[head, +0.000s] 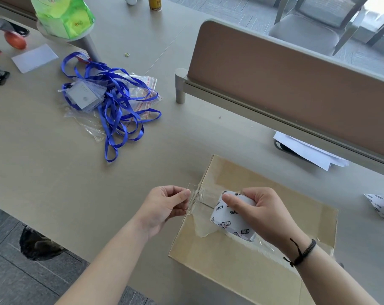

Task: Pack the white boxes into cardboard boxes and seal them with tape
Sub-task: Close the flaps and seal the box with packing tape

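A closed brown cardboard box (252, 243) sits on the pale beige surface (65, 172), directly under and beyond both hands. The right hand (259, 213) grips a roll of clear packing tape with a white printed paper core (230, 219), thumb across the top of the roll, fingers curled round its far side; the roll rests on the box lid near the middle seam. The left hand (164, 208) pinches the free end of the clear tape strip (195, 199) between thumb and fingertips, just off the box's left edge. The strip runs stretched between the two hands, over the box's edge and along the lid seam. A black braided cord bracelet (303, 252) circles the right wrist.

Beyond the left hand, well apart, lies a tangle of blue ribbon lanyards with clear badge holders (112, 102) on transparent zip bags (142, 89). Beyond the right hand stands a tan panel divider with a grey frame (296, 84), with white paper sheets (309, 153) lying under its lower edge. To the right of the right hand, at the frame's edge, lies a crumpled piece of white printed paper (382, 205).
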